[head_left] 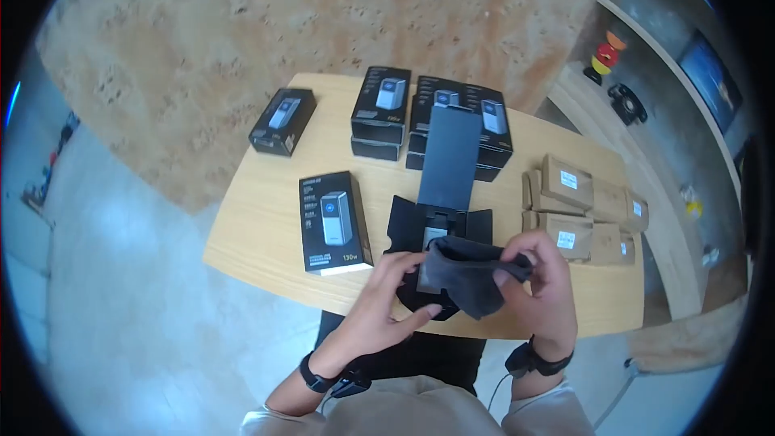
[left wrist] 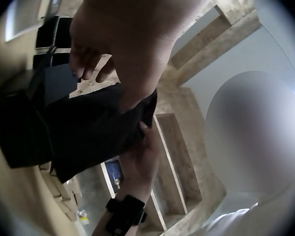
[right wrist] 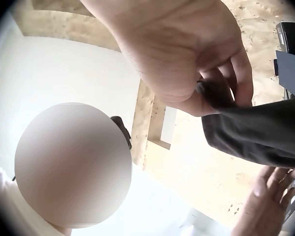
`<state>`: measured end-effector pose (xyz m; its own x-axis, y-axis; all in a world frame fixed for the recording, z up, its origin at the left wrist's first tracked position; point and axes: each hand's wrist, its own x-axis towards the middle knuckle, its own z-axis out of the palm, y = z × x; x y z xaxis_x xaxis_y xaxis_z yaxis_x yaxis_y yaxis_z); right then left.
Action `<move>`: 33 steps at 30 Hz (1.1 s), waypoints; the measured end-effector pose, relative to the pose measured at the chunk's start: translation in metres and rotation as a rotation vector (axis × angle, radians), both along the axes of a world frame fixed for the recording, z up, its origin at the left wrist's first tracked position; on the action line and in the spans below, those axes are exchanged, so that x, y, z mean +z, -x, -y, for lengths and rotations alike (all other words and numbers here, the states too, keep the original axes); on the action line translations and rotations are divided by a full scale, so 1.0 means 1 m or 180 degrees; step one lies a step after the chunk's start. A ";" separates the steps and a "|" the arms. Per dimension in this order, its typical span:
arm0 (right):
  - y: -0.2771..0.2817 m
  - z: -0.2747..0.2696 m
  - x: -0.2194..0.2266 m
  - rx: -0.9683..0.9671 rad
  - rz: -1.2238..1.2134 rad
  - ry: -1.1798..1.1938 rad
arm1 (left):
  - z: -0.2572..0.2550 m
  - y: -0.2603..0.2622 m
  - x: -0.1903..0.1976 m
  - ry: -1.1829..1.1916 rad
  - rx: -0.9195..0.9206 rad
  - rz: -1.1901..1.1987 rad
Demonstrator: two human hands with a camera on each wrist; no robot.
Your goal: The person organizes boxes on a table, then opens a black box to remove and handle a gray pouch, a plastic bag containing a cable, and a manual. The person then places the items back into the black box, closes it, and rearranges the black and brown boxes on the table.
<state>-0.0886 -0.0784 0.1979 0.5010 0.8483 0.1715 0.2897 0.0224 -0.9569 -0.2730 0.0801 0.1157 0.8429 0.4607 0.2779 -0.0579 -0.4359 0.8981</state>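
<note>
A dark grey cloth pouch [head_left: 468, 274] hangs over the near part of an opened black box [head_left: 401, 226], its mouth spread a little. My right hand [head_left: 541, 282] pinches the pouch's right end between thumb and fingers, also plain in the right wrist view, where the pouch [right wrist: 255, 132] droops from that hand [right wrist: 187, 54]. My left hand [head_left: 379, 307] is at the box's left side, thumb and fingers apart, fingertips close to the pouch's left edge. The box's dark lid flap [head_left: 450, 157] stands up at the back. Something light grey [head_left: 433, 236] shows inside, partly covered by the pouch.
A closed black printed box [head_left: 335, 222] lies left of the opened one, another [head_left: 282, 121] at the far left. Stacked black boxes [head_left: 381, 101] stand behind. Several brown cardboard boxes [head_left: 567, 182] are piled at the right of the wooden table [head_left: 250, 226].
</note>
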 end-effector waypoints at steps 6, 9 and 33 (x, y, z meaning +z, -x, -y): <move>-0.022 -0.028 -0.017 -0.0282 -0.0073 -0.0421 | 0.004 0.004 -0.024 0.0240 -0.0216 -0.0335; -0.043 -0.061 -0.036 -0.0327 -0.0398 -0.0127 | 0.004 -0.001 -0.029 0.0898 -0.0042 -0.0474; 0.002 -0.014 -0.095 0.0079 0.2241 0.0817 | -0.002 -0.025 -0.025 -0.0050 0.0613 -0.0645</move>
<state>-0.0903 -0.0645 0.1030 0.3261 0.9145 0.2396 0.8378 -0.1621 -0.5213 -0.2476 0.0818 0.0908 0.7794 0.6148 0.1210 0.2075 -0.4355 0.8760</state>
